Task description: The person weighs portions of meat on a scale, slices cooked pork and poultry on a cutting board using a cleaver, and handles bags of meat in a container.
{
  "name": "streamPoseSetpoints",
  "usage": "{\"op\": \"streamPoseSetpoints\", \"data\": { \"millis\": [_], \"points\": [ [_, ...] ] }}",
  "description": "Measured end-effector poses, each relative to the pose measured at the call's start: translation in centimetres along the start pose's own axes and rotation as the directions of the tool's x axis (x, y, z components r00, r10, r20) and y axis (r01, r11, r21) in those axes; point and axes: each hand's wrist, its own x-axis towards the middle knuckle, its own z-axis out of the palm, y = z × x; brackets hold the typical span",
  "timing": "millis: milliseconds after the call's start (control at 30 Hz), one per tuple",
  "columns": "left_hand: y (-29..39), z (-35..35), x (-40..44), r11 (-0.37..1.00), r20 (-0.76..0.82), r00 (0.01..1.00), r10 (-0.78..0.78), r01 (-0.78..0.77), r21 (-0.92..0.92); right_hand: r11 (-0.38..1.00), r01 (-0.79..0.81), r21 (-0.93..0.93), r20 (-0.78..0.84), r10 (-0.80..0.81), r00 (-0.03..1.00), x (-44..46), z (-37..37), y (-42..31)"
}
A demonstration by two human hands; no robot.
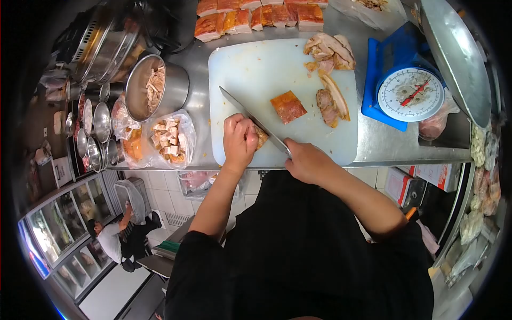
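On the white cutting board (240, 64), my left hand (239, 140) has its fingers curled over a piece of meat (261, 137) near the front edge. My right hand (310, 162) grips the handle of a long knife (248, 113). The blade slants up and left across the board, just beyond the fingers of my left hand and beside that piece. A square of browned, crisp-skinned meat (288, 107) lies right of the blade. Sliced meat (333, 101) and a pile of cut pieces (330, 52) rest along the board's right side.
Roast meat blocks (266, 18) line the back. A blue scale (380, 80) stands right. To the left are a metal pot (178, 88) with meat strips and a plastic bag (186, 133) of cubed meat. Another person (111, 241) is at lower left.
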Motion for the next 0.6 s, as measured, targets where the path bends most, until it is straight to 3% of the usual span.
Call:
{"op": "streamPoseSetpoints", "data": {
  "millis": [67,133,167,233,300,367,467,533,600],
  "points": [
    [0.0,-0.3,-0.4,1.000,0.006,1.000,-0.016,0.016,-0.016,0.999,0.034,0.016,-0.050,-0.033,0.998,-0.2,-0.5,0.0],
    [-1.0,-0.4,-0.8,0.999,0.059,0.998,-0.024,0.023,0.032,0.955,-0.238,0.176,0.193,0.204,0.960,-1.5,-3.5,-1.7],
    [-0.1,-0.7,-0.8,0.999,0.042,0.999,-0.014,0.013,0.032,0.960,-0.226,0.166,0.180,0.196,0.964,-1.8,-2.7,-0.8],
    [2.1,-1.9,-1.6,0.989,0.115,0.993,0.022,-0.039,0.146,0.997,-0.012,0.079,-0.101,0.020,0.995,-2.6,-0.1,2.1],
    [2.1,-1.9,-2.6,0.980,0.154,0.987,-0.052,0.021,0.196,0.997,-0.005,0.075,-0.133,0.015,0.991,-3.4,-0.8,2.1],
    [1.9,-1.9,-2.5,0.989,0.106,0.987,-0.123,0.114,0.090,0.998,0.007,0.061,-0.164,0.003,0.986,-4.4,-1.9,1.7],
    [0.9,-3.1,0.2,0.984,-0.021,1.000,-0.013,0.017,0.175,0.996,0.022,0.091,-0.276,0.004,0.961,-7.0,-2.6,1.7],
    [1.0,-5.4,5.5,0.961,0.071,0.997,-0.024,0.003,0.276,0.988,0.013,0.153,-0.446,0.057,0.893,-8.8,-2.4,2.8],
    [0.5,-5.2,8.3,0.937,0.128,0.989,-0.072,0.024,0.349,0.978,-0.048,0.204,-0.419,0.132,0.898,-10.4,-3.0,2.8]
  ]
}}
